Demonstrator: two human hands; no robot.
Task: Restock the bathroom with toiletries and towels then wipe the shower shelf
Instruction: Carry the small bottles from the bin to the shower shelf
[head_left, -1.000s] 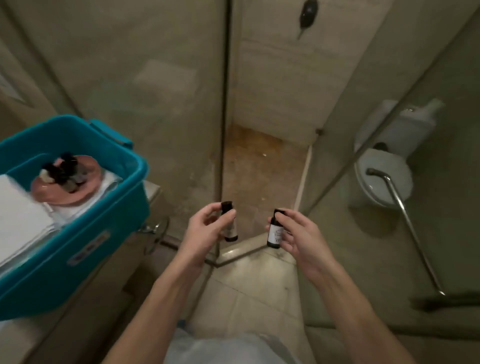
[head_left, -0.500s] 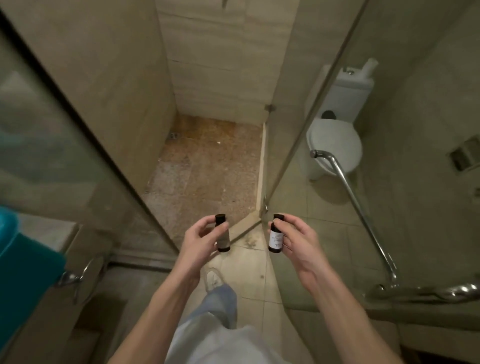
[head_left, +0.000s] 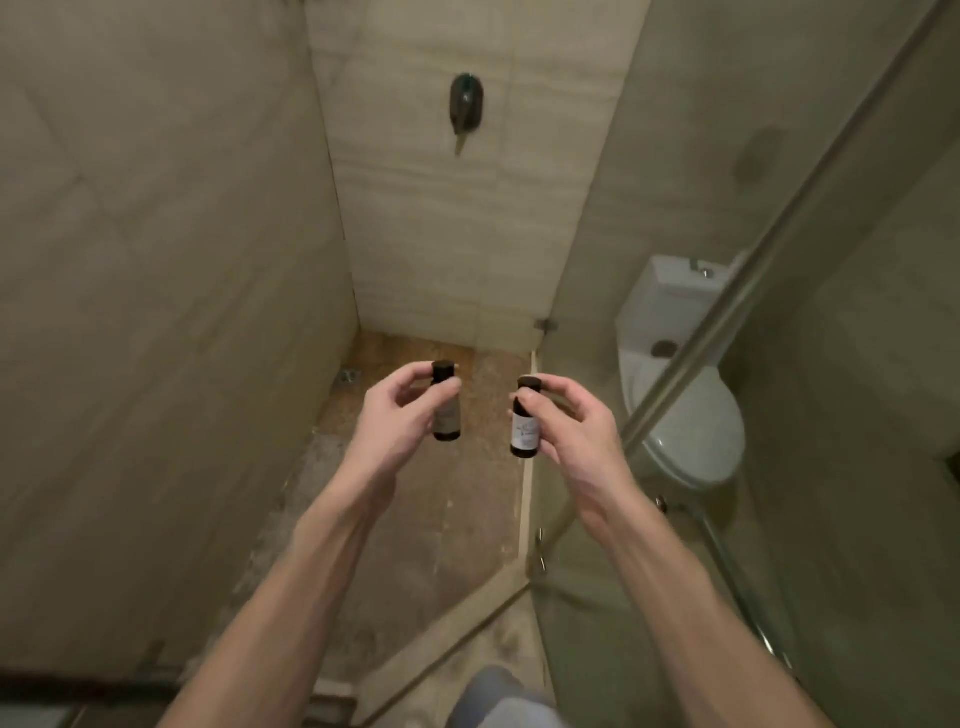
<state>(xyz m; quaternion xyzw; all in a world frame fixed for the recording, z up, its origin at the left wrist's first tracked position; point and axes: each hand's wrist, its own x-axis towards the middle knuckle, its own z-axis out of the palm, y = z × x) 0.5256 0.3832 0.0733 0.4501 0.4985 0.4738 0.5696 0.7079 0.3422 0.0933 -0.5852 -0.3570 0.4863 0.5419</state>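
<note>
Separately held: left bottle (head_left: 447, 415), right bottle (head_left: 523, 427); labels (head_left: 524, 439) illegible

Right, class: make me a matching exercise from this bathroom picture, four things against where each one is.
Things: 1 bottle with white label; 2 bottle with dull label; 3 toilet; 4 dark wall fitting.
Places: A high on the back wall; B in the left hand; C behind the glass panel; D in the right hand.
Pairs: 1-D; 2-B; 3-C; 4-A.

Glossy white ceramic toilet (head_left: 691, 415), clear glass shower door (head_left: 779, 519), rough brown stone floor (head_left: 415, 519).
</note>
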